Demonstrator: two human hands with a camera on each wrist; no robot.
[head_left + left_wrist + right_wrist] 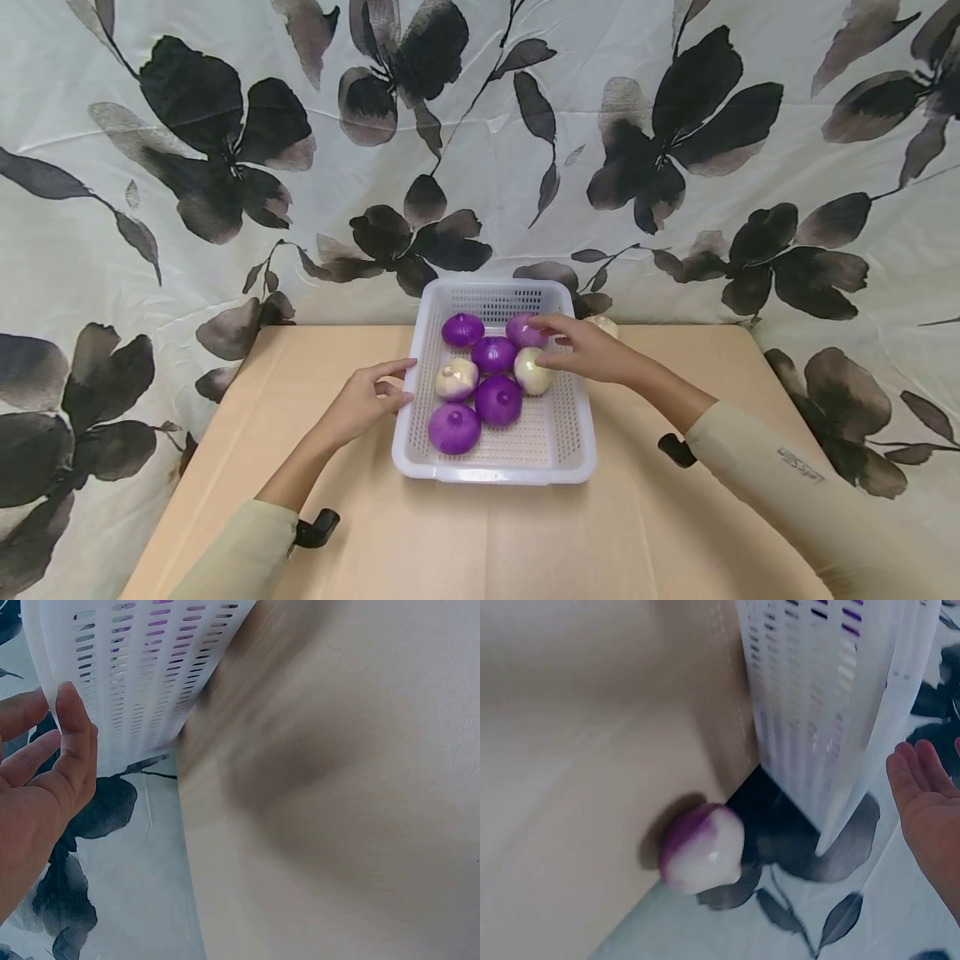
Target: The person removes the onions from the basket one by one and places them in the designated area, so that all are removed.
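A white perforated plastic basket stands on the table with several onions in it. Most are purple, such as the large onion at the front left. Two show pale skin: one onion at the left, another at the right. My left hand holds the basket's left rim; in the left wrist view its fingertips meet the edge. Over the right rim reaches my right hand, fingers extended above the pale onion and a purple onion. No gripped onion shows in the right wrist view.
Another purple-and-white onion lies outside the basket at the table's far edge, partly hidden behind my right hand in the head view. The table has a light wood-coloured surface. A floral cloth hangs behind it.
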